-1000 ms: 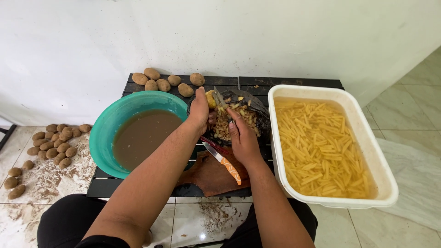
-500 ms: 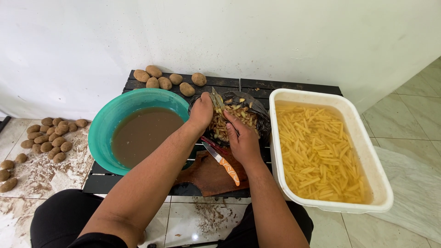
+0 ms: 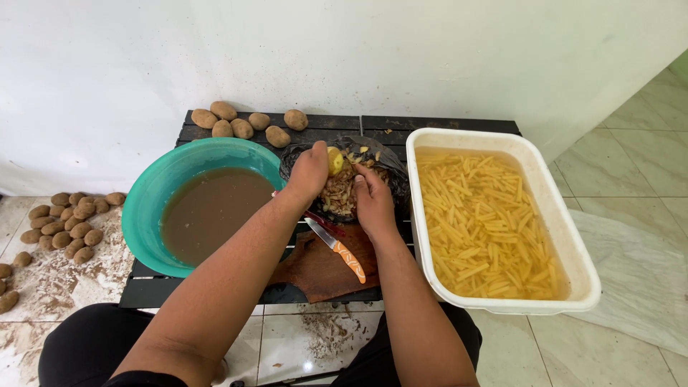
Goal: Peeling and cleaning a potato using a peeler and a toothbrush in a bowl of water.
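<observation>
White tub (image 3: 570,236) of cut potato sticks in water is sitting at 3 o'clock; teal bowl (image 3: 147,208) of brown water at 9 o'clock. Between them, a black bag (image 3: 390,166) is collecting peelings. Left hand (image 3: 309,172) is gripping a half-peeled potato (image 3: 335,160) over the bag. Right hand (image 3: 373,199) is curled closed beside it; its tool is hidden. The potato is judged firm, wet, slippery: hold across unpeeled skin.

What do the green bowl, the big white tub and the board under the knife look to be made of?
The teal bowl looks like smooth, slightly glossy plastic. The white tub seems plastic too, with a thick, rounded, matte rim. The cutting board looks like reddish-brown wood, dull and stained.
</observation>
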